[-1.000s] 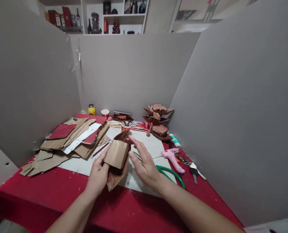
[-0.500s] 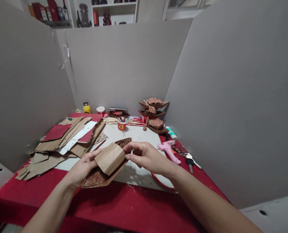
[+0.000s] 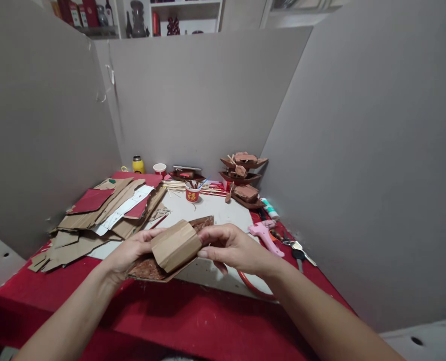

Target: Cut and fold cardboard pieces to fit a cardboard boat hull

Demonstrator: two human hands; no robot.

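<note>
A brown cardboard boat hull is held up over the table's front part, tilted, its inside rough and reddish-brown. My left hand is wrapped round its left side, with the fingers partly hidden behind. Across the hull's middle lies a folded light-brown cardboard piece, shaped like a cabin roof. My right hand pinches the right edge of this piece between thumb and fingers, near the hull's far end.
Cardboard scraps pile up on the left. Behind stand a red cup, thin sticks and a yellow bottle. Finished-looking brown boats are stacked at the back right. A pink glue gun and keys lie on the right.
The hull and the folded piece have tilted slightly and moved a little to the right with both hands. The whole view has shifted a little.
</note>
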